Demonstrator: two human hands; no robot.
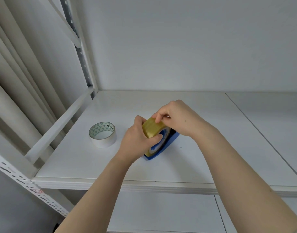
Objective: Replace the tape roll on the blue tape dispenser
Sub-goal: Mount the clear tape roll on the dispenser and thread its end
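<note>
**Yellow tape roll gripped on the blue dispenser, mid-shelf**

Yellowish clear tape is seen wound on a tape roll [153, 129] that stands on edge in the blue tape dispenser [163, 145], which rests on the white shelf [186, 165] about midway between the back wall and the front edge. The roll is clasped by the left hand [136, 140], whose fingers are curled over its far side while the thumb is pressed against the near face. The top of the roll's outer band is pinched by the right hand [176, 118], thumb and forefinger closed on the tape surface; whether a loose end is caught between them cannot be told. Only the dispenser's blue base and a dark part behind the roll are shown; the rest is covered by the hands.

A white tape roll [102, 134] with a green-patterned core is laid flat to the left, near the left hand but apart from it. Beyond it, the shelf's left edge is bounded by a slanted white rail [60, 125]. Bare shelf surface is left open in front of the dispenser up to the front lip, and a wider stretch is left open to the right, crossed by a seam [262, 135] between boards.
</note>
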